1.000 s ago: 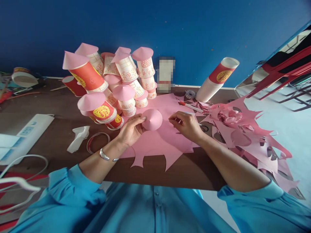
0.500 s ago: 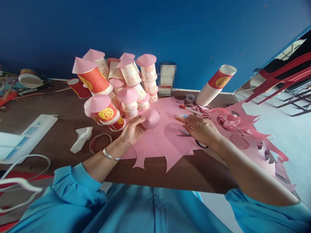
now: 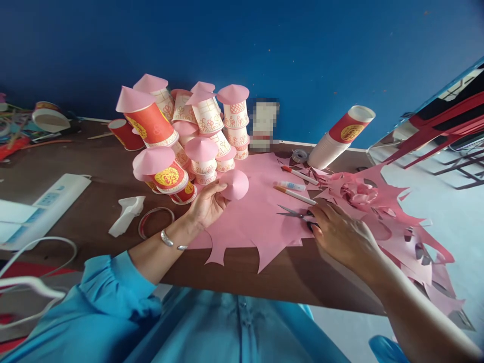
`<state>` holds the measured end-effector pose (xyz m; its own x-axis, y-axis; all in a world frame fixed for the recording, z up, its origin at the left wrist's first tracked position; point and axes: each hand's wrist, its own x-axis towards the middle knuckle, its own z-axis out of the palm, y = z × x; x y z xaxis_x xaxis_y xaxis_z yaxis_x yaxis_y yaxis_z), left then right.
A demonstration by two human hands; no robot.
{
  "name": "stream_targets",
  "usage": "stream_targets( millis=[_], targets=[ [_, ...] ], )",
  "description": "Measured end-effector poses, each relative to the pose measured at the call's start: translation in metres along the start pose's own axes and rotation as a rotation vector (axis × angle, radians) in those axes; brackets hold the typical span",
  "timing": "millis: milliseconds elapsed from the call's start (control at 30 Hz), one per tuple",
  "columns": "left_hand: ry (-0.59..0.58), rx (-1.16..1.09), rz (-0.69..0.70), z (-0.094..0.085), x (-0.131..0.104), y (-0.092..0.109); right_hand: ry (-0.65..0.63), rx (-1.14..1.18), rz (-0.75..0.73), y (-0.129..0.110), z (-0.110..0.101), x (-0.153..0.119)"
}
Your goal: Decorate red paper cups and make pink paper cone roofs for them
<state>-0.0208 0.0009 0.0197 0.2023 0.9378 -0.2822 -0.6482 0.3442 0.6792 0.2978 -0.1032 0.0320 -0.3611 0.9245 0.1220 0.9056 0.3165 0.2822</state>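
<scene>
Between its thumb and fingers, my left hand (image 3: 207,204) pinches the edge of a small pink paper cone (image 3: 235,185). Over the pink paper sheet (image 3: 260,171), my right hand (image 3: 340,227) has its thumb and fingers around the black handles of the scissors (image 3: 295,213). Their blades point left and are slightly apart; the handles are partly covered by my fingers. Just beyond them lie an orange-tipped marker (image 3: 297,195), a small clear glue bottle (image 3: 290,186) and a red-capped marker (image 3: 300,175).
Paper-cup towers (image 3: 204,116) with pink cone tops crowd the back left. A leaning stack of paper cups (image 3: 328,151) and a tape roll (image 3: 300,156) are at the back right. Pink scraps (image 3: 401,227) cover the right edge. A power strip (image 3: 56,196) lies left.
My right hand has moved right and toward me, from above the orange-tipped marker and glue bottle to the scissors' handles. My left hand keeps the cone in nearly the same place.
</scene>
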Motion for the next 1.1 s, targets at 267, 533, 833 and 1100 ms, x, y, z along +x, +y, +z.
stream_targets(
  millis=[267, 533, 833, 1100],
  targets=[
    [-0.062, 0.038, 0.026, -0.003, 0.000, -0.002, -0.076, -0.014, 0.022, 0.004, 0.011, -0.003],
    [-0.067, 0.030, 0.022, -0.004, 0.001, -0.001, 0.008, 0.122, 0.177, 0.019, 0.005, -0.014],
    [-0.036, -0.032, -0.002, 0.001, -0.004, -0.001, 0.182, 1.648, 0.240, -0.037, -0.011, 0.046],
    [-0.044, -0.064, -0.017, 0.003, -0.006, 0.000, -0.011, 1.704, 0.153, -0.106, 0.023, 0.082]
  ],
)
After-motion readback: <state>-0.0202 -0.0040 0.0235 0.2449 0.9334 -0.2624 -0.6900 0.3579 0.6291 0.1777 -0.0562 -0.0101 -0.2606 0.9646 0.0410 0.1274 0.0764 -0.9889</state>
